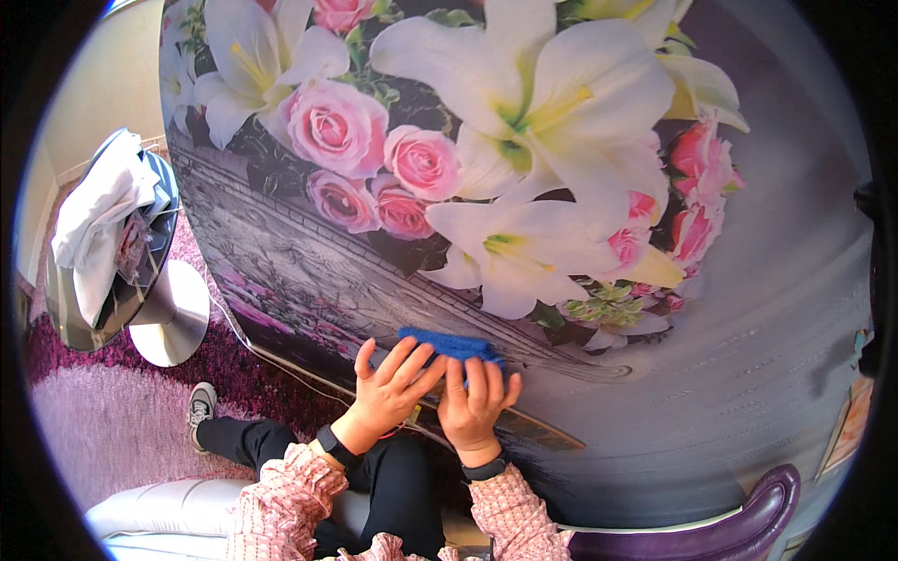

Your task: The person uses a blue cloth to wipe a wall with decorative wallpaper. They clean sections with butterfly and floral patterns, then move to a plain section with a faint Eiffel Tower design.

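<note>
A folded blue cloth (452, 342) lies flat against a large wall mural (519, 126) of white lilies and pink roses. My left hand (393, 393) has its index and middle fingertips on the cloth's lower left edge, with the thumb held out to the side. Beside it, my right hand (473, 407) presses the cloth's right part with bent fingers. Dark bands circle both wrists, below pink patterned sleeves. The cloth sits near the mural's lower part, just above a printed stone ledge's end.
Left stands a round glass-topped table (84, 336) on a metal base (172, 315), bearing white fabric (105, 217). A white cable (295, 375) runs along the mural's bottom edge. Underfoot is a purple carpet (105, 407). A purple leather armrest (765, 498) stands at lower right.
</note>
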A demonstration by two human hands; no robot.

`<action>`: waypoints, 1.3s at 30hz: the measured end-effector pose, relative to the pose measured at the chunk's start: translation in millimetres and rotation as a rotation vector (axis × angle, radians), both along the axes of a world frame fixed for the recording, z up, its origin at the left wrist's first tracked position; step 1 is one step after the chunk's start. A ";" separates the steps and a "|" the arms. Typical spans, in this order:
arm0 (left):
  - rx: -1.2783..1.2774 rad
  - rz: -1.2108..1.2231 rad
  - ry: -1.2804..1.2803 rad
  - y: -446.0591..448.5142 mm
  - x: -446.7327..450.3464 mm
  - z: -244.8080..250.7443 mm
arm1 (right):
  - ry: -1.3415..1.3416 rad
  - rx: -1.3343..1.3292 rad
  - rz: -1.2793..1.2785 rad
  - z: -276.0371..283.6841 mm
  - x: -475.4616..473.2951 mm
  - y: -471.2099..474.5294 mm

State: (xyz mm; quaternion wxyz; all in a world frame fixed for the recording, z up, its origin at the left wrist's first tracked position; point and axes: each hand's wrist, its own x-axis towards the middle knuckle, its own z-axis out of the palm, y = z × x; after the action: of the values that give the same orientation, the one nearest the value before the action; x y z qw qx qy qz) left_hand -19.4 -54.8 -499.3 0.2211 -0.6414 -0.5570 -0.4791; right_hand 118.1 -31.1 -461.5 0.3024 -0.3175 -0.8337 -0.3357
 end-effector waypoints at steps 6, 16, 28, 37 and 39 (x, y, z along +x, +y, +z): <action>0.161 -0.059 -0.108 18.3 6.6 66.6 | 0.121 0.084 -0.122 67.8 -1.6 12.3; 0.104 -0.003 -0.102 10.0 -5.0 11.6 | -0.040 -0.008 -0.062 15.6 -12.6 2.1; 0.225 -0.099 0.024 24.5 -32.7 166.0 | 0.187 0.129 -0.205 162.6 -40.4 7.1; 0.134 -0.044 0.114 16.1 -62.9 132.8 | 0.042 0.087 -0.074 125.1 -56.1 6.1; 0.204 -0.078 0.054 26.7 -56.4 151.0 | 0.060 0.147 -0.137 147.6 -52.0 11.5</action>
State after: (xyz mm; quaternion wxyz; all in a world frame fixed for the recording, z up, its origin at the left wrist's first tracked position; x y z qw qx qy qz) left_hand -75.8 -28.1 -348.3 0.2814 -0.6493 -0.4739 -0.5241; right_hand 66.1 -19.7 -313.9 0.3263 -0.3605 -0.7737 -0.4061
